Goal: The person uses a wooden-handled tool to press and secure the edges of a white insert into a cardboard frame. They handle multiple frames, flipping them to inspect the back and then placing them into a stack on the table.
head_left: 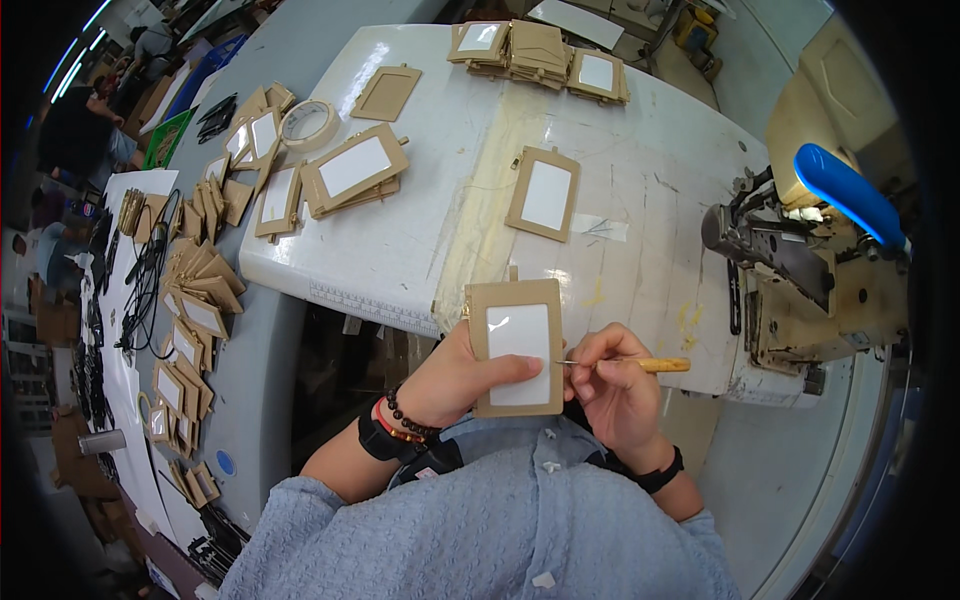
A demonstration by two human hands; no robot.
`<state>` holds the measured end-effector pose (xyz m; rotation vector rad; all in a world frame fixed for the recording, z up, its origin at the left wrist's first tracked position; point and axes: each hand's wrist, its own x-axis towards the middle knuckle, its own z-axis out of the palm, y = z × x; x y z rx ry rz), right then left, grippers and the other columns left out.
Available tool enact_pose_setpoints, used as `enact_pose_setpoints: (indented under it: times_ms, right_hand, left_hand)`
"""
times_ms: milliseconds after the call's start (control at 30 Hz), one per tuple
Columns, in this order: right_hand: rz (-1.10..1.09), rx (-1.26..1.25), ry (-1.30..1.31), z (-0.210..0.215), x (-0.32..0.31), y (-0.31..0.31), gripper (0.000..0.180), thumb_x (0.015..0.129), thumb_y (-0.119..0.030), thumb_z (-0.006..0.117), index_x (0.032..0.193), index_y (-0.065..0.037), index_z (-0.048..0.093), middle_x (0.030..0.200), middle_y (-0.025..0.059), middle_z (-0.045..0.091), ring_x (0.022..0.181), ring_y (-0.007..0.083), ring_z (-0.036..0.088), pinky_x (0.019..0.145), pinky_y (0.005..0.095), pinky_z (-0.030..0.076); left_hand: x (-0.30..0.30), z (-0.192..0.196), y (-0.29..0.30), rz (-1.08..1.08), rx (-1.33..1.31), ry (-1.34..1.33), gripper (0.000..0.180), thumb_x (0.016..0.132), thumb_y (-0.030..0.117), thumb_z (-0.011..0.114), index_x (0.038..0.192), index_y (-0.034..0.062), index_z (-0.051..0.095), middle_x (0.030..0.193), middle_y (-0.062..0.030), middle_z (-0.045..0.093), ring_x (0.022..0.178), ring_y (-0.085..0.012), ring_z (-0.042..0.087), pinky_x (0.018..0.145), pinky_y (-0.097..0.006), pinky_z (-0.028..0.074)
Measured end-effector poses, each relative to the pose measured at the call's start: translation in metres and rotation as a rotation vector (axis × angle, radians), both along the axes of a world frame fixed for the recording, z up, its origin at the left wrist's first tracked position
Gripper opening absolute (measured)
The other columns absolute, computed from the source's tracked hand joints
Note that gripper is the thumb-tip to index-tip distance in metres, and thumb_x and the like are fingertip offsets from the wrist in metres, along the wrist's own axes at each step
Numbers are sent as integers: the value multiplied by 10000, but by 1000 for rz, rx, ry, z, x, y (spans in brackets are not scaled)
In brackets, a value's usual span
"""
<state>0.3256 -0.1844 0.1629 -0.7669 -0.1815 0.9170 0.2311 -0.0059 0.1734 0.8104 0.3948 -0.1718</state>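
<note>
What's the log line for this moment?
left hand: holds tan card holder | right hand: pinches wooden-handled tool, tip at holder's right edge | sewing machine: right

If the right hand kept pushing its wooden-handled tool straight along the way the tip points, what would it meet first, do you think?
The right hand aims the wooden-handled tool leftward; its tip would first meet the right edge of the tan card holder gripped by the left hand. It looks nearly touching already, though depth is unclear.
</note>
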Motion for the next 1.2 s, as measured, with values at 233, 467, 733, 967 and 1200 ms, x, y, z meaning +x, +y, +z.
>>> enact_pose_setpoints:
  times_ms: [233,467,733,967,1200]
  right_hand:
    - [-13,-8,-7,1,-1,1,125,878,-66,486,938,31,537,801,109,588,677,133,526,700,312,513]
    - [-10,-22,-10,1,-2,1,118,882,-49,482,946,32,539,812,111,594,688,135,542,705,313,521]
    - [32,-10,109,-1,-1,2,113,893,-55,466,948,14,536,811,101,583,695,138,530,709,316,499]
    - [93,17,223,-5,0,5,117,897,-73,460,942,-1,541,808,95,572,704,133,519,714,315,477]
    - [92,94,131,-12,-1,5,94,841,-67,472,887,-3,525,821,124,567,681,144,486,681,303,455]
  left_hand:
    - [0,0,0,14,44,-5,392,829,8,639,1207,-14,540,1094,-139,643,989,-232,646,863,-382,542]
    - [-2,0,1,15,47,-7,416,830,2,643,1228,0,523,1102,-131,641,999,-220,639,864,-376,539]
    - [-2,-3,2,7,122,-15,449,829,11,653,1251,10,500,1116,-115,635,1006,-201,630,878,-361,529]
    - [-3,-5,1,29,126,-1,386,836,45,658,1203,8,543,1085,-65,639,983,-136,610,850,-295,505]
    - [-2,1,-1,11,78,45,403,829,58,643,1204,-20,516,1069,-99,637,963,-177,633,846,-327,523]
